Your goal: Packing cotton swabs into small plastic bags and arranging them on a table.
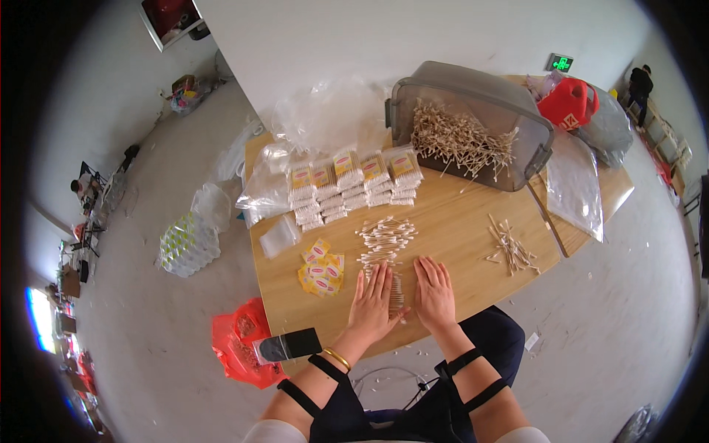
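My left hand lies flat with its fingers stretched, over the left side of a row of cotton swabs. Across the row, my right hand rests palm down on the table, fingers straight and holding nothing. Both hands point away from me, the row between them. Just beyond the fingertips is a looser pile of cotton swabs. Yellow-and-white printed cards are scattered left of my left hand. Behind them stand stacked packs of swabs, some topped with a yellow card.
A grey plastic bin lies tipped on its side at the back, full of loose swabs. More swabs lie at right. Small clear bags and a phone are on the left. A red bag hangs by the left edge.
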A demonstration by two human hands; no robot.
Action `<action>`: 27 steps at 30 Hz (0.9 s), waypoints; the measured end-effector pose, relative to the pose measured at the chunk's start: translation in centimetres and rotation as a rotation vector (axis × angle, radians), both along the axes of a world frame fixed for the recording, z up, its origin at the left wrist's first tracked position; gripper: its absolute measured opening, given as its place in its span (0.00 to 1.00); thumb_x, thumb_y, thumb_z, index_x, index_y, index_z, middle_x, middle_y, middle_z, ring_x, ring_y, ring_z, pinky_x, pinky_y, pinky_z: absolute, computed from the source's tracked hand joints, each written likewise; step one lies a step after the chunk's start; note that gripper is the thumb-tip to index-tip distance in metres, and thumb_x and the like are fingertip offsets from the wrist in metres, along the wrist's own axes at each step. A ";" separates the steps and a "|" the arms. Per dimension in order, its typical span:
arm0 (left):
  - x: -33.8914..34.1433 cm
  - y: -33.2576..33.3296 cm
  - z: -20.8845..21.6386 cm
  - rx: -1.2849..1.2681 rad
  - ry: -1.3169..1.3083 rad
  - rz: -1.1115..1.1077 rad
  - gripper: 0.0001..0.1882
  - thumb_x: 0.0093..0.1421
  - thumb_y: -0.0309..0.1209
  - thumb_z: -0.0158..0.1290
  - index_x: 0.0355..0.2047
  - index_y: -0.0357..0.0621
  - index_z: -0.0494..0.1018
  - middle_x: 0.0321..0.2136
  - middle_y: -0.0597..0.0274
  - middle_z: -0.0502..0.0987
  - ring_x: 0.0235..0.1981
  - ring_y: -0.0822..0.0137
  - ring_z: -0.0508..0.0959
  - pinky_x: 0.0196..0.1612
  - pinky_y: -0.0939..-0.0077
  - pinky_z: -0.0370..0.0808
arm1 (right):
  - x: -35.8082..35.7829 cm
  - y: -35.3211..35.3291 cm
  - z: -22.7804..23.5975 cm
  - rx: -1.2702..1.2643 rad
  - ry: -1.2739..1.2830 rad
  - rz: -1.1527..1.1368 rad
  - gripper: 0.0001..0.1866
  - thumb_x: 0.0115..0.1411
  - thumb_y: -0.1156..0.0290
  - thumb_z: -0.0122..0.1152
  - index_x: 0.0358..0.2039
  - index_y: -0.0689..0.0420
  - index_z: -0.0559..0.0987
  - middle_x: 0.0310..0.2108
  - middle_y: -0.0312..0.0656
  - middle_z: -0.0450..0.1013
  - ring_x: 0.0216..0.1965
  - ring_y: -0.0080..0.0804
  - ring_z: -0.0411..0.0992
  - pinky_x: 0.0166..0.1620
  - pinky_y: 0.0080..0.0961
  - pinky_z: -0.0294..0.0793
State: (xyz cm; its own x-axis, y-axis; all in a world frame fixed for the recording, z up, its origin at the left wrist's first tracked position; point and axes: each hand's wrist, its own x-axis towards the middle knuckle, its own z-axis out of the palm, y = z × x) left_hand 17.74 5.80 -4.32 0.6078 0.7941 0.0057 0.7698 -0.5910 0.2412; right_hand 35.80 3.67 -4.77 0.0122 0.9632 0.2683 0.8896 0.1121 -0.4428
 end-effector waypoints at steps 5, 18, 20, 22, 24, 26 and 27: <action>-0.1 -0.6 -0.1 0.028 0.095 0.012 0.51 0.68 0.65 0.34 0.72 0.29 0.44 0.74 0.44 0.43 0.76 0.54 0.41 0.75 0.47 0.33 | 0.2 -0.1 0.0 0.042 0.061 0.007 0.24 0.65 0.75 0.48 0.62 0.63 0.69 0.62 0.48 0.66 0.67 0.44 0.60 0.72 0.42 0.53; -2.6 -2.6 1.4 -0.078 -0.078 0.023 0.48 0.68 0.61 0.36 0.73 0.34 0.41 0.74 0.45 0.43 0.76 0.53 0.42 0.75 0.46 0.33 | -0.5 -2.5 1.1 0.043 0.476 0.005 0.16 0.61 0.80 0.53 0.50 0.61 0.76 0.53 0.51 0.70 0.53 0.53 0.68 0.57 0.42 0.69; -3.6 -3.1 1.8 -0.078 -0.168 0.070 0.48 0.69 0.60 0.38 0.73 0.34 0.42 0.74 0.45 0.43 0.76 0.52 0.43 0.75 0.46 0.34 | -1.2 -3.7 1.6 0.002 0.437 0.075 0.16 0.61 0.78 0.54 0.50 0.60 0.75 0.52 0.50 0.70 0.53 0.53 0.68 0.56 0.42 0.69; -5.2 -4.1 1.3 -0.073 -0.219 0.165 0.47 0.69 0.57 0.41 0.73 0.33 0.42 0.74 0.44 0.43 0.76 0.50 0.43 0.74 0.46 0.35 | -2.2 -4.4 1.8 -0.053 0.328 0.195 0.20 0.59 0.76 0.58 0.53 0.59 0.74 0.54 0.49 0.70 0.55 0.53 0.67 0.59 0.42 0.67; -6.0 -5.4 0.7 -0.075 -0.180 0.170 0.47 0.69 0.56 0.43 0.73 0.33 0.42 0.74 0.45 0.43 0.76 0.50 0.43 0.74 0.46 0.35 | -3.3 -4.9 2.2 -0.061 0.265 0.218 0.21 0.60 0.74 0.57 0.55 0.59 0.73 0.57 0.49 0.68 0.59 0.53 0.64 0.62 0.43 0.65; -5.9 -6.2 0.4 -0.075 -0.142 0.174 0.47 0.68 0.55 0.44 0.73 0.33 0.43 0.74 0.45 0.43 0.76 0.50 0.43 0.74 0.46 0.36 | -3.6 -5.3 2.4 -0.069 0.201 0.240 0.23 0.60 0.72 0.57 0.57 0.59 0.73 0.60 0.49 0.66 0.62 0.53 0.62 0.64 0.44 0.63; -5.4 -6.7 0.5 -0.056 -0.095 0.112 0.47 0.68 0.56 0.44 0.73 0.33 0.44 0.74 0.45 0.43 0.76 0.51 0.42 0.74 0.46 0.36 | -3.8 -5.4 2.1 -0.071 0.149 0.220 0.24 0.61 0.71 0.56 0.59 0.60 0.72 0.62 0.50 0.64 0.64 0.52 0.60 0.66 0.44 0.62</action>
State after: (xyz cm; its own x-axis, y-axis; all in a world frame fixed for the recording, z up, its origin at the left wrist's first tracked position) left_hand 12.33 -0.88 -3.80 0.5139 0.8577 0.0126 0.8024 -0.4858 0.3466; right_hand 32.05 -1.69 -2.68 -0.1654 0.9634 0.2110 0.7715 0.2597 -0.5808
